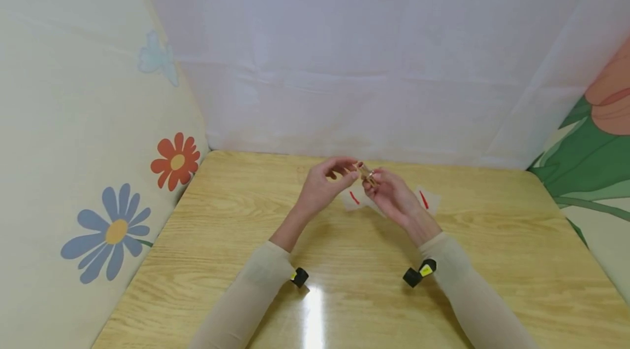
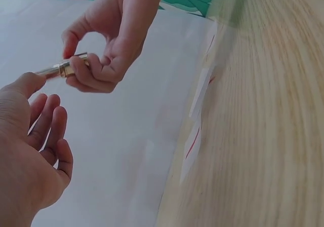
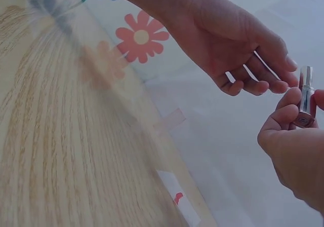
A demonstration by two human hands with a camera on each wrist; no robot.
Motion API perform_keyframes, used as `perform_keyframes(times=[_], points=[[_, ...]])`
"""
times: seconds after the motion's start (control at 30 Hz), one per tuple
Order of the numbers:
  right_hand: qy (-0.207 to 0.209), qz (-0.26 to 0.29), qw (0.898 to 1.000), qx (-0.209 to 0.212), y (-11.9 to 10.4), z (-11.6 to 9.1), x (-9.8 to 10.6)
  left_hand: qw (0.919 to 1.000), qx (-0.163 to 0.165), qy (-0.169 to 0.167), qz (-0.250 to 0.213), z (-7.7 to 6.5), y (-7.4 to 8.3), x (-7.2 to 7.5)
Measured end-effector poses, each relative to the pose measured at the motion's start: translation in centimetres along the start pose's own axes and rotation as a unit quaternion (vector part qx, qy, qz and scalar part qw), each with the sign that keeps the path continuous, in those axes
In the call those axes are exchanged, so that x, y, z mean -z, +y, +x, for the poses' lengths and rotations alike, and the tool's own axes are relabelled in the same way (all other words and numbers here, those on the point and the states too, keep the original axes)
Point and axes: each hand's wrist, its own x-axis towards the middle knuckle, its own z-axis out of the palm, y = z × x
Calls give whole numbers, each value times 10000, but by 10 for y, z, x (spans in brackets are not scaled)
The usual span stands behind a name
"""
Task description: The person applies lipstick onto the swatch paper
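Note:
A slim gold lipstick tube (image 1: 366, 173) is held in the air above the far part of the table, its narrower end toward the left. My right hand (image 1: 394, 193) grips its wider base between thumb and curled fingers, as the left wrist view also shows the lipstick (image 2: 66, 69). My left hand (image 1: 322, 185) has its thumb and fingertips right at the narrow end, the fingers loosely bent and a gap between thumb and index. In the right wrist view the left hand (image 3: 233, 49) sits beside the lipstick (image 3: 306, 92); whether it touches cannot be told.
White paper pieces with red marks (image 1: 356, 199) lie on the wooden table (image 1: 236, 239) beneath the hands, with another marked paper (image 1: 428, 199) to the right. A white cloth (image 1: 320, 53) hangs behind the table. Flower-printed panels (image 1: 74, 119) stand at both sides.

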Motion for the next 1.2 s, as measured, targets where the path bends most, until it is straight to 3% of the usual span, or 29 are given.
perform_keyframes(times=[0.37, 0.5, 0.63, 0.83, 1.0, 1.2], points=[[-58, 264, 9996, 64, -7, 1, 6, 9935, 202, 1120, -16, 8, -13, 23], [-4, 354, 9993, 70, -8, 2, 7, 9873, 467, 1502, 222, 9, -23, 37], [-31, 312, 9995, 75, -10, 2, 8, 9802, 948, 1681, 439, 7, -35, 52], [-32, 242, 9997, 70, -12, 1, 9, 9716, 1843, 1276, 761, 2, -49, 68], [-1, 211, 9998, 73, -14, 2, 8, 9590, 2541, 766, 993, -2, -59, 74], [-74, 91, 9999, 128, -15, 1, 7, 9412, 3086, 294, 1343, -5, -66, 72]])
